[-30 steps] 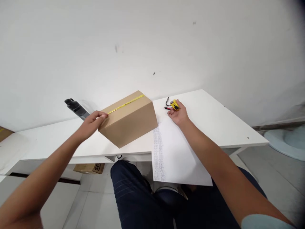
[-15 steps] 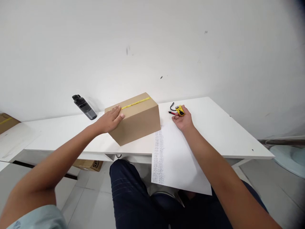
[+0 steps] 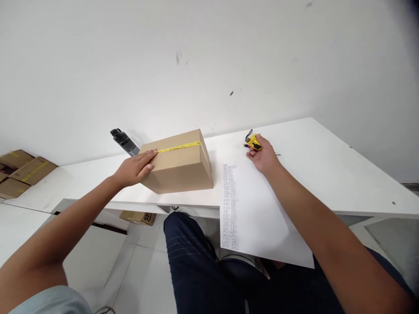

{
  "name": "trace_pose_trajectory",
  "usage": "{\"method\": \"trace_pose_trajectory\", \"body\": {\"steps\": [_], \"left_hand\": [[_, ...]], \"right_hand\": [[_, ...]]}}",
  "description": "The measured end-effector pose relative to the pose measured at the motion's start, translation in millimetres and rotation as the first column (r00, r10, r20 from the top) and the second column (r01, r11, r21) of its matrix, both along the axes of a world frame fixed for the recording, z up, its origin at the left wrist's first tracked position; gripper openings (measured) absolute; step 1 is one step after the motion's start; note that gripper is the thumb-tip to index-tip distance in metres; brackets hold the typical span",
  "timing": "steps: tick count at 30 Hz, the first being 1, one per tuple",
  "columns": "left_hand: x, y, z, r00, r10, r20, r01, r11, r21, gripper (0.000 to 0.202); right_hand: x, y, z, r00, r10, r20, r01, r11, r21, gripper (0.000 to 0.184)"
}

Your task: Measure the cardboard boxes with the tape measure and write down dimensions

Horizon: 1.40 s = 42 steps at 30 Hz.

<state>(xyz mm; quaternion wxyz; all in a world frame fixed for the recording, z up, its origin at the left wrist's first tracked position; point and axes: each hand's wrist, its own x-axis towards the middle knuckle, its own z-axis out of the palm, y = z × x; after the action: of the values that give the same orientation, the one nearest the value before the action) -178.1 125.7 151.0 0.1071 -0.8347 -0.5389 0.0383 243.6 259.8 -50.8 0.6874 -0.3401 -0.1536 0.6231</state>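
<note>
Now | I see left hand (image 3: 135, 168) flat, grip open, on cardboard box (image 3: 180, 170) | right hand (image 3: 264, 156) clasps yellow tape measure (image 3: 254, 142), blade undrawn

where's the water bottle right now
The bottle sits at the back of the table by the wall, left of centre in the head view, just behind the box and beyond the left hand.

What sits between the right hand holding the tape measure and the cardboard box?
Nothing upright. Between the right hand, closed on the tape measure, and the cardboard box lie only the table and the far edge of the paper sheet. The left hand rests on the box's left end.
</note>
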Motion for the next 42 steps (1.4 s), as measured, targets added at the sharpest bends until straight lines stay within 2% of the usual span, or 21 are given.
{"method": "trace_pose_trajectory", "body": {"steps": [2,5,11,13,15,17,18,19,20,22,24,25,27,29,31,32,33,35,37,38,42], "left_hand": [[5.7,-1.6,-1.9,1.0,-0.015,0.002,0.015,1.0,0.028,0.077],[14.4,-1.4,-5.4,0.999,0.0,0.045,-0.003,0.999,0.054,0.077],[23.1,-5.2,-9.9,0.962,0.065,0.266,-0.083,0.995,0.057,0.081],[20.6,-2.2,-9.9,0.954,0.069,0.293,-0.092,0.993,0.067,0.085],[19.6,2.3,-9.7,0.959,0.046,0.279,-0.075,0.993,0.095,0.083],[25.6,0.0,-11.1,0.966,-0.066,0.248,0.012,0.977,0.212,0.077],[32.5,-6.8,-13.3,0.959,-0.171,0.225,0.097,0.947,0.307,0.071],[42.1,-18.3,-16.8,0.934,-0.302,0.191,0.204,0.889,0.41,0.065],[54.0,-34.5,-21.6,0.882,-0.447,0.147,0.314,0.792,0.523,0.057],[81.0,-76.3,-34.4,0.71,-0.701,0.069,0.568,0.628,0.532,0.042],[105.4,-118.2,-46.2,0.515,-0.855,0.068,0.705,0.467,0.533,0.019],[114.4,-134.6,-49.9,0.484,-0.869,0.103,0.703,0.457,0.545,0.011],[124.7,-153.1,-51.4,0.482,-0.861,0.161,0.673,0.482,0.56,0.006],[127.2,-154.4,-48.8,0.567,-0.802,0.188,0.62,0.566,0.543,0.021],[128.0,-146.5,-48.6,0.672,-0.709,0.214,0.534,0.664,0.523,0.05],[129.5,-141.7,-50.6,0.702,-0.67,0.24,0.49,0.7,0.52,0.067],[132.3,-137.5,-54.1,0.709,-0.645,0.283,0.451,0.724,0.521,0.084],[140.7,-131.8,-63.9,0.656,-0.652,0.38,0.417,0.734,0.536,0.104],[149.3,-130.6,-73.1,0.585,-0.673,0.453,0.434,0.732,0.525,0.103],[152.2,-131.2,-76.1,0.58,-0.666,0.469,0.442,0.741,0.506,0.098],[149.7,-135.7,-75.3,0.681,-0.57,0.461,0.429,0.82,0.38,0.083]], "right_hand": [[-1.7,0.0,-2.0,0.998,0.019,0.059,-0.022,0.999,0.046,0.037],[-1.6,0.0,-2.0,0.995,0.048,0.093,-0.052,0.998,0.041,0.043],[0.4,0.1,2.6,0.993,0.07,0.099,-0.073,0.997,0.027,0.042],[-0.9,-1.2,3.5,0.988,0.094,0.123,-0.097,0.995,0.018,0.04],[-2.7,-3.5,3.7,0.98,0.124,0.156,-0.125,0.992,-0.005,0.046],[-4.5,-6.0,4.4,0.972,0.138,0.189,-0.135,0.99,-0.026,0.053],[-5.3,-7.0,5.5,0.97,0.129,0.206,-0.126,0.992,-0.025,0.056],[-6.0,-7.8,7.6,0.968,0.11,0.224,-0.111,0.994,-0.01,0.059],[-6.7,-8.6,11.0,0.966,0.088,0.245,-0.096,0.995,0.021,0.062],[-8.6,-11.7,22.4,0.957,0.039,0.287,-0.075,0.991,0.115,0.068],[-12.2,-20.5,39.4,0.942,0.019,0.335,-0.1,0.969,0.226,0.074],[-15.0,-28.4,49.2,0.929,0.025,0.369,-0.134,0.953,0.273,0.076],[-21.9,-53.1,69.4,0.881,0.076,0.468,-0.26,0.903,0.342,0.078],[-28.8,-89.1,87.3,0.793,0.169,0.585,-0.436,0.828,0.353,0.078],[-34.0,-132.2,100.6,0.663,0.295,0.688,-0.624,0.725,0.291,0.077],[-36.1,-153.8,105.0,0.576,0.374,0.727,-0.723,0.648,0.241,0.076],[-38.2,-174.1,107.9,0.521,0.421,0.743,-0.778,0.592,0.211,0.078],[-42.7,-206.9,110.3,0.425,0.496,0.757,-0.852,0.502,0.15,0.079],[-47.7,-227.2,109.9,0.373,0.538,0.756,-0.881,0.46,0.108,0.081],[-50.0,-233.1,109.4,0.355,0.552,0.754,-0.889,0.448,0.091,0.081],[-54.4,-243.3,107.1,0.342,0.575,0.743,-0.885,0.463,0.049,0.083]]}}
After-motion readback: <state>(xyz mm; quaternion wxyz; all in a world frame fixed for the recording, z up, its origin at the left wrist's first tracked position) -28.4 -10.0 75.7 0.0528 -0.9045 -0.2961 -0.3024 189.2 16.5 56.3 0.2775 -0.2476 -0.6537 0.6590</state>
